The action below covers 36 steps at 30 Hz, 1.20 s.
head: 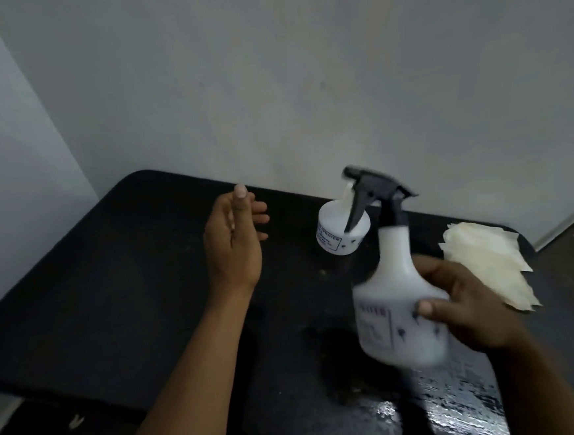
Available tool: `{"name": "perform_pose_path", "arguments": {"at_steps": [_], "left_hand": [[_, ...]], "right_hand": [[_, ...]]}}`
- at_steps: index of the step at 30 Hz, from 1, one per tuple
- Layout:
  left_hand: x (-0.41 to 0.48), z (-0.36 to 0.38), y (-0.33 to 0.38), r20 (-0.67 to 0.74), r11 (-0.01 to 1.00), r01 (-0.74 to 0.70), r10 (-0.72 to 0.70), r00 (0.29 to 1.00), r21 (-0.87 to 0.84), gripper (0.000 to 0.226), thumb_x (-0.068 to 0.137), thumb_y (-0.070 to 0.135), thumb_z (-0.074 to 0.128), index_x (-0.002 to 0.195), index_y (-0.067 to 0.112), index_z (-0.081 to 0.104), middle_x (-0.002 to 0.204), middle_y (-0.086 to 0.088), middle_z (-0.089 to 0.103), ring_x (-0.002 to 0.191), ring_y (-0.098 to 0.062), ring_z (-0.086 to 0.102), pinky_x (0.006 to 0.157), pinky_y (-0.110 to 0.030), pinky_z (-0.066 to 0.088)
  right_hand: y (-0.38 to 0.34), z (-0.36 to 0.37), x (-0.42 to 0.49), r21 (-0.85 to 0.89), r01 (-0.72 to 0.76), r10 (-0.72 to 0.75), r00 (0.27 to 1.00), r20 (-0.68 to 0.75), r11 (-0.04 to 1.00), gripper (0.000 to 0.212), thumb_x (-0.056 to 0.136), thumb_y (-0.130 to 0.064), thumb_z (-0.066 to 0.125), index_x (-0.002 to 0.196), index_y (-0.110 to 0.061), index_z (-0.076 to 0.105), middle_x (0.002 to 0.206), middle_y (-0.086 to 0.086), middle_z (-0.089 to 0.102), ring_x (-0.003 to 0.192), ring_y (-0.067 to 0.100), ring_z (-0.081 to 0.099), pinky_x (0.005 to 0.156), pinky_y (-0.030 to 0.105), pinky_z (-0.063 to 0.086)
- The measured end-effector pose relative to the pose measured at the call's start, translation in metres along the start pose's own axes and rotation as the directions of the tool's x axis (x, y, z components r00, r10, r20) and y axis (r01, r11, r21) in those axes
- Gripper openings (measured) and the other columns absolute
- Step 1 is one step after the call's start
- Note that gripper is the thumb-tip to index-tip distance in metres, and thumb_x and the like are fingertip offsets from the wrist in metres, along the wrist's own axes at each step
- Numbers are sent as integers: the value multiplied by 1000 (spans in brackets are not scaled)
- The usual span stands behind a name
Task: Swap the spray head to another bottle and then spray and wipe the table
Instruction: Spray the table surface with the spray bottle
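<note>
Black trigger spray head [376, 189] fitted above right hand's [471, 309] clasp on white plastic bottle [401, 308], left hand [234, 242] open, empty: spraying apparently next, needing finger on trigger.

The desk [119, 282] is black, glossy with wet sheen beside the near bottle [401, 311], which is milky white with dark printed labelling and a black spray head [376, 189]. Behind it, a second white bottle [343, 228]; right of it, cream cloths [488, 263]. Pale grey wall [302, 78].

Wet-glossy black table [112, 282], translucent plastic bottle [399, 311]
</note>
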State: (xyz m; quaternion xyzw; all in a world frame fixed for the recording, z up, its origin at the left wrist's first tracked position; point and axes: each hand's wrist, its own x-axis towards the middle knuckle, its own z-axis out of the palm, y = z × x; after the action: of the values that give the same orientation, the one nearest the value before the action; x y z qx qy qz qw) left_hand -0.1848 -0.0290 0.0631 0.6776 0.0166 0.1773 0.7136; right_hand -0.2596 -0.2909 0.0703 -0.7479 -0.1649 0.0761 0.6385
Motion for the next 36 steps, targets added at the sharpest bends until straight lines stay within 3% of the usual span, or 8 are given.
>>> {"name": "perform_pose_path", "arguments": {"at_steps": [5, 9, 17, 21, 24, 29, 33, 36], "left_hand": [[-10, 2, 7, 407, 981, 192, -179, 896, 7, 46, 82, 59, 51, 97, 17, 63, 92, -9, 72, 83, -21, 69, 68, -37, 54], [-29, 18, 4, 768, 945, 243, -321, 554, 219, 52, 70, 46, 77, 117, 31, 59, 113, 4, 69, 103, -10, 68, 81, -34, 59], [-36, 23, 6, 830, 954, 144, -301, 469, 264, 76, 60, 25, 89, 126, 30, 53, 120, 6, 68, 109, -8, 65, 92, -36, 56], [-39, 17, 15, 906, 959, 152, -276, 321, 238, 74, 67, -4, 82, 126, 28, 54, 123, 3, 67, 115, -11, 64, 94, -31, 54], [-50, 22, 26, 925, 967, 163, -237, 297, 196, 74, 69, -12, 77, 124, 30, 53, 121, 5, 66, 118, -11, 61, 92, -24, 53], [-40, 8, 32, 886, 954, 85, -299, 354, 287, 59, 74, 15, 81, 127, 22, 57, 124, 3, 67, 115, -11, 63, 102, -40, 49], [-9, -17, 40, 535, 972, 201, -233, 812, 119, 18, 87, 35, 66, 103, 26, 64, 105, -3, 71, 103, -26, 68, 89, -45, 56], [10, -35, 44, 243, 959, 237, -196, 950, -153, 44, 91, 57, 45, 108, 20, 62, 108, -8, 72, 101, -23, 69, 79, -39, 56]], "right_hand": [[-12, -3, 13, -32, 55, -62, 947, -316, 998, 51, 65, -41, 74, 110, -20, 63, 101, 3, 73, 89, 17, 69, 70, 28, 56], [-12, 4, 16, 14, 44, -34, 907, -419, 999, 75, 54, -60, 84, 111, -17, 61, 109, 10, 71, 100, 29, 68, 80, 42, 57], [-20, 20, 22, -82, -122, 88, 938, -335, 989, 83, 51, -65, 81, 113, -12, 62, 107, 8, 73, 98, 23, 71, 81, 45, 58], [-38, 13, 21, 151, 53, 1, 943, -334, 987, 69, 61, -54, 84, 110, -10, 65, 123, 19, 66, 116, 37, 62, 100, 60, 45], [-57, 14, 29, 413, 141, -73, 982, -176, 900, 58, 79, -20, 69, 132, -9, 49, 140, 20, 52, 113, 36, 63, 92, 48, 54], [-78, 19, 43, 316, 90, -61, 993, -101, 944, 40, 80, -3, 47, 119, -6, 56, 110, 14, 65, 54, 16, 54, 55, 27, 49], [-71, 17, 45, 11, -135, 135, 991, 6, 991, 38, 81, -18, 70, 115, -4, 62, 105, 17, 69, 55, 19, 54, 52, 30, 48], [-62, 11, 42, -256, -321, 337, 941, 18, 912, 55, 77, -40, 74, 118, -5, 63, 100, 17, 71, 58, 22, 56, 56, 36, 49]]}}
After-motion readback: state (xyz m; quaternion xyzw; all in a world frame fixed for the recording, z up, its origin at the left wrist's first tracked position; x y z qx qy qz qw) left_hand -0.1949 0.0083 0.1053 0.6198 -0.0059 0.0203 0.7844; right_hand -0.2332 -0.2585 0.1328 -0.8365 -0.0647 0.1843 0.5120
